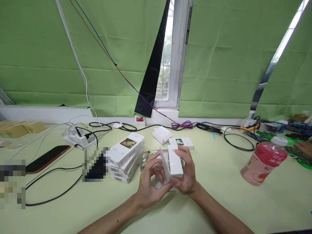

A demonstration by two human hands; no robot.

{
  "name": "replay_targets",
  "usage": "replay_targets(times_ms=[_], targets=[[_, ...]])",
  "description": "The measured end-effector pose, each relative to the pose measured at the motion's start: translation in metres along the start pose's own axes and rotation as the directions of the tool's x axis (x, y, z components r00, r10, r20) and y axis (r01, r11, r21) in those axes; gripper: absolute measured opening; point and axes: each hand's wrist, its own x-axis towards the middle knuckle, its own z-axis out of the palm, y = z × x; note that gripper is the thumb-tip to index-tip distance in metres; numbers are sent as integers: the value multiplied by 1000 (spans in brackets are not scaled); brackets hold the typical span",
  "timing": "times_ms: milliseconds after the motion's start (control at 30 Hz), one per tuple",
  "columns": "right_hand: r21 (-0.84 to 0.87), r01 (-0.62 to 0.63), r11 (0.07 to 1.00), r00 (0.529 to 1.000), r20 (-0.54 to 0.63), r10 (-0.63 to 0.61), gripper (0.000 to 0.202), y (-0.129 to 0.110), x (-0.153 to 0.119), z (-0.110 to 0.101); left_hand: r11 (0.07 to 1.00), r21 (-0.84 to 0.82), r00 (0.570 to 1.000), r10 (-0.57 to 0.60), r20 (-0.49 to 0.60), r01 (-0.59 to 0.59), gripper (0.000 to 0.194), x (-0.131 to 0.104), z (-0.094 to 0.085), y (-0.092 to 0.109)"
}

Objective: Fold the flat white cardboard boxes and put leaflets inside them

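A small white cardboard box [175,164] is tilted up between my hands, with a flap standing open on its left side. My right hand [188,172] is closed around the box's right side, fingers over the top and thumb at the lower edge. My left hand [151,183] curls at the open flap, its thumb against the bottom of the box. Behind my left hand, some shiny clear and gold wrapped items [145,159] are partly hidden. To the left stands a stack of white boxes [126,151] with a flower picture on top.
Behind my hands lie another white box [187,143] and a blank white carton [161,134]. A pink drink bottle [264,161] stands right. A phone [48,159], a power strip [81,138] and black cables lie left. Another person's hand [304,150] shows at the far right.
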Motion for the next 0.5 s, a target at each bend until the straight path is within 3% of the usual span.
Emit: replay_targets(times_ms=[500], targets=[[106,27,994,1000,-19,-25,58,-2,2,1,1000,6,1000,16,14,-16,76,-2,0,-3]])
